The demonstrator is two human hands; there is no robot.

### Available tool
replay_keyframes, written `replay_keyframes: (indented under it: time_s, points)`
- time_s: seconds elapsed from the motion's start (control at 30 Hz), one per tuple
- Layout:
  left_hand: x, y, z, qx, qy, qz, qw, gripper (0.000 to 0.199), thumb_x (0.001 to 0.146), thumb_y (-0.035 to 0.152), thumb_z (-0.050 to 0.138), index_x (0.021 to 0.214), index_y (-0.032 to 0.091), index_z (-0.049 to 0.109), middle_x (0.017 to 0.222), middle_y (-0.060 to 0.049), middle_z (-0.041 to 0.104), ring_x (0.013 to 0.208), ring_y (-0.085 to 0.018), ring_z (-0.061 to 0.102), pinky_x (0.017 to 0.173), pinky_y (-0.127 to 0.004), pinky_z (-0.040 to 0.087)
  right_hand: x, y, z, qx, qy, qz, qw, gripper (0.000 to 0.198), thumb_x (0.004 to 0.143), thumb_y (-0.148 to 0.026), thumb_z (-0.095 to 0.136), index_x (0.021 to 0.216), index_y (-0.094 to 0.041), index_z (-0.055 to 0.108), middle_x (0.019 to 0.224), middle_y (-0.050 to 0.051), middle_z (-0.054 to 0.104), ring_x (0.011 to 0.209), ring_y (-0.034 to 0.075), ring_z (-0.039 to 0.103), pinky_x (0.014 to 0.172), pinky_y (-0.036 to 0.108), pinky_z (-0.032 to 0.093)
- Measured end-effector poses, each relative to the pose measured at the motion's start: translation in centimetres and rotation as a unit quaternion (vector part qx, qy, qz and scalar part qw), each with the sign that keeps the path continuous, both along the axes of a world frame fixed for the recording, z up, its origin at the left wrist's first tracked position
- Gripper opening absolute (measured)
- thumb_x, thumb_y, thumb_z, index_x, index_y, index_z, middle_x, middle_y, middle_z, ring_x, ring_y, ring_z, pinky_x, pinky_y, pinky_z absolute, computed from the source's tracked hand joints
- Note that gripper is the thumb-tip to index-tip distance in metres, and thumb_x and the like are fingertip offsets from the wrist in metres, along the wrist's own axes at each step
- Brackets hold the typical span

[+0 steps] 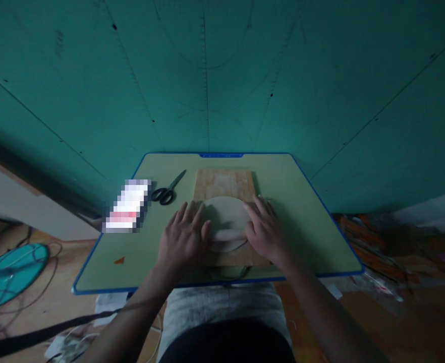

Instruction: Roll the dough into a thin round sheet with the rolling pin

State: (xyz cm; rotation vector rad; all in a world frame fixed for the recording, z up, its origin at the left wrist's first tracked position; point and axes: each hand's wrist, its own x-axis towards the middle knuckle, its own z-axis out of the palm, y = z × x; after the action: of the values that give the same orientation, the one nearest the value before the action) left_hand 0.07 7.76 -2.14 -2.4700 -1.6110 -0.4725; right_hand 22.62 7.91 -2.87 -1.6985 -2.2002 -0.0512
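Note:
A flat round sheet of pale dough [226, 214] lies on a wooden cutting board [224, 179]. Across its near half runs a light rolling pin [228, 235], whose two ends disappear under my hands. My left hand [184, 234] rests palm down at the left end, fingers stretched forward and spread beside the dough. On the opposite end lies my right hand [265, 229], also palm down, its fingers extended along the dough's right edge. Both palms appear to press on the pin; the contact itself is hidden.
The board sits on a pale green table [301, 222] with a blue rim. Black-handled scissors [165, 194] and a pixelated phone-like rectangle [127, 206] lie to the left, with a small brown scrap [119, 260] nearer me. A green wall [222, 101] stands behind the table.

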Motion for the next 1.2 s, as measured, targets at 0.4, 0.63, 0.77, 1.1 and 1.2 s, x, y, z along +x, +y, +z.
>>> replay_keyframes:
  time_s: [0.4,0.63,0.77,1.1,1.2]
  points:
    - [-0.3,-2.0,0.2,-0.011,0.007,-0.017,1.0,0.053,0.102,0.044,0.038,0.137,0.01,0.058,0.147,-0.02,0.054,0.14,-0.04,0.045,0.108,-0.054,0.044,0.1,-2.1,0.4,-0.027,-0.025,0.01,0.999,0.05,0.097,-0.022,0.035,0.141,-0.009,0.056,0.15,0.018,0.051,0.145,0.032,0.04,0.12,0.051,0.029]
    - [0.6,1.9,0.7,-0.043,0.028,0.053,0.997,0.053,0.1,0.039,0.042,0.144,0.012,0.052,0.15,-0.023,0.049,0.144,-0.042,0.037,0.111,-0.06,0.038,-0.4,2.8,1.4,-0.114,-0.027,-0.035,0.993,0.054,0.093,-0.02,0.04,0.146,-0.012,0.051,0.155,0.017,0.045,0.146,0.033,0.038,0.12,0.054,0.024]
    - [0.5,2.1,0.7,-0.036,0.004,0.063,0.997,0.055,0.1,0.044,0.044,0.145,0.013,0.051,0.153,-0.022,0.046,0.146,-0.041,0.034,0.112,-0.059,0.037,-0.3,3.1,1.1,-0.081,-0.013,-0.025,0.996,0.056,0.09,-0.018,0.044,0.145,-0.008,0.05,0.157,0.022,0.039,0.148,0.036,0.032,0.12,0.057,0.024]
    - [-1.3,-3.3,-0.3,-0.008,-0.012,-0.054,0.998,0.051,0.103,0.047,0.041,0.135,0.011,0.057,0.152,-0.023,0.046,0.145,-0.04,0.038,0.112,-0.058,0.039,-0.2,-4.6,0.3,0.01,0.107,0.021,0.994,0.049,0.093,-0.018,0.038,0.14,-0.012,0.052,0.15,0.02,0.049,0.14,0.03,0.047,0.109,0.049,0.047]
    - [-1.2,-3.6,-0.1,-0.012,-0.007,-0.062,0.998,0.048,0.103,0.042,0.04,0.135,0.01,0.058,0.15,-0.023,0.049,0.142,-0.038,0.042,0.112,-0.057,0.04,-0.5,-6.6,0.0,0.027,0.114,0.011,0.993,0.044,0.099,-0.021,0.036,0.138,-0.012,0.054,0.147,0.02,0.053,0.136,0.029,0.052,0.106,0.048,0.051]
